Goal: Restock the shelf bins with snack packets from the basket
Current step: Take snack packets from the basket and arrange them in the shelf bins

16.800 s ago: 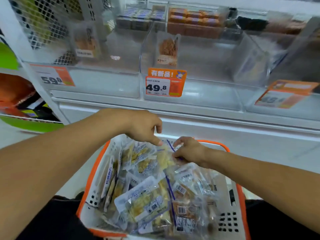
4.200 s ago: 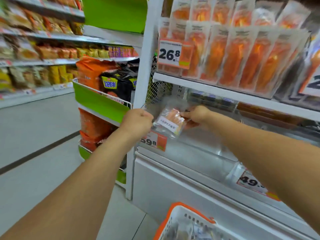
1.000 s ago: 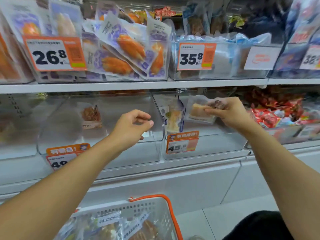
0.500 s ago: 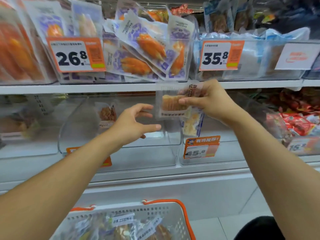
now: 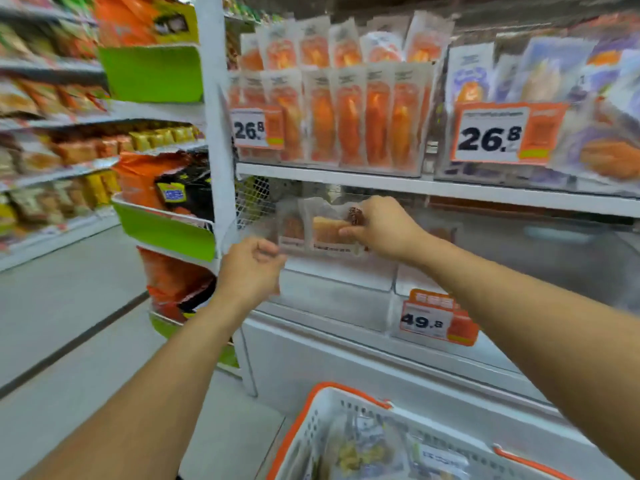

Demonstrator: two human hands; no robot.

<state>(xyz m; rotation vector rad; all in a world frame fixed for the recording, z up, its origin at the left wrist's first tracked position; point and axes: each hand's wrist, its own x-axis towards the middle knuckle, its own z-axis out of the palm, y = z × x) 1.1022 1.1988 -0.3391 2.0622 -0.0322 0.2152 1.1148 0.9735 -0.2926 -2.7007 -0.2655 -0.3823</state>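
Fingers (image 5: 348,233) of right hand (image 5: 384,228) pinching clear snack packet with orange filling (image 5: 330,230) at clear plastic shelf bin (image 5: 332,271), left hand (image 5: 251,268) curled on bin's edge; placement step; next: release inside, upright.

We read 26.8 on the price tag (image 5: 258,129) left of centre, 26.8 on the larger tag (image 5: 507,133) at upper right, and 49.8 on the lower tag (image 5: 437,322).

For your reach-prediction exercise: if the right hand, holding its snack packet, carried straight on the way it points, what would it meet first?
Probably the other snack packet standing at the left of the clear shelf bin. The right hand points leftward with its held packet close beside it; whether they already touch is unclear.
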